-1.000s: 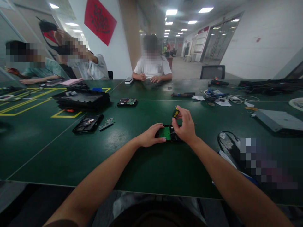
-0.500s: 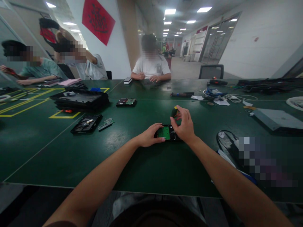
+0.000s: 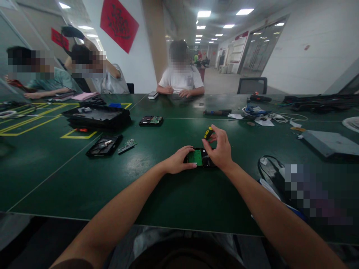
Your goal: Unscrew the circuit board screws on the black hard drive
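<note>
On the green table in front of me lies a hard drive (image 3: 197, 158) with a green circuit board on its left part and black casing on its right. My left hand (image 3: 179, 160) grips its left end, thumb along the near edge and fingers over the far edge. My right hand (image 3: 220, 147) is above the right part, fingers closed on the yellow and black handle of a screwdriver (image 3: 208, 133). The handle stands tilted; its shaft and tip are mostly hidden by the fingers, so I cannot tell exactly where the tip touches.
Left of me are an opened black casing (image 3: 104, 145), a loose circuit board (image 3: 127, 146), another drive (image 3: 151, 120) and stacked black trays (image 3: 97, 117). To the right lie a grey metal box (image 3: 331, 142), cables (image 3: 276, 116) and a dark tool (image 3: 217, 112). Other people sit across the table.
The screwdriver handle has turned in my right fingers, showing more of its yellow side. My left hand keeps its hold on the hard drive. The whole view has shifted slightly.
</note>
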A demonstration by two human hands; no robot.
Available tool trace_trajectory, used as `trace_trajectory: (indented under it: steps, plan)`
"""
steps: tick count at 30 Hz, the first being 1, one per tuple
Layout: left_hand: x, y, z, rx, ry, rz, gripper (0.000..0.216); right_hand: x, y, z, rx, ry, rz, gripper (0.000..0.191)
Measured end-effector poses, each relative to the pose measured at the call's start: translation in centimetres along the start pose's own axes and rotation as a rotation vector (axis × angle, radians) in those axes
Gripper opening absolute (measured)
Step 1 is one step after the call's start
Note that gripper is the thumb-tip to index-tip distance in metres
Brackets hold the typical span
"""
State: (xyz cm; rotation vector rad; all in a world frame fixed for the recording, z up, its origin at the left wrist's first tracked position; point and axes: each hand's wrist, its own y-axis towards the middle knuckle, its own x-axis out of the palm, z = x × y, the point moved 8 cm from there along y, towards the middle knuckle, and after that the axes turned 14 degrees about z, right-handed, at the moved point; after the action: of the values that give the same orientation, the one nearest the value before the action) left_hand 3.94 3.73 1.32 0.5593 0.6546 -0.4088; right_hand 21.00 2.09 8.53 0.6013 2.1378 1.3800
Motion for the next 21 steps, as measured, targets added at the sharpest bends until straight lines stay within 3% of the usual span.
trace_trajectory:
  steps: [21]
  plan:
    - [-0.03,-0.04,-0.22,-0.007,-0.011,-0.001,0.078,0.06,0.08,0.15,0.03,-0.001,-0.021,0.061]
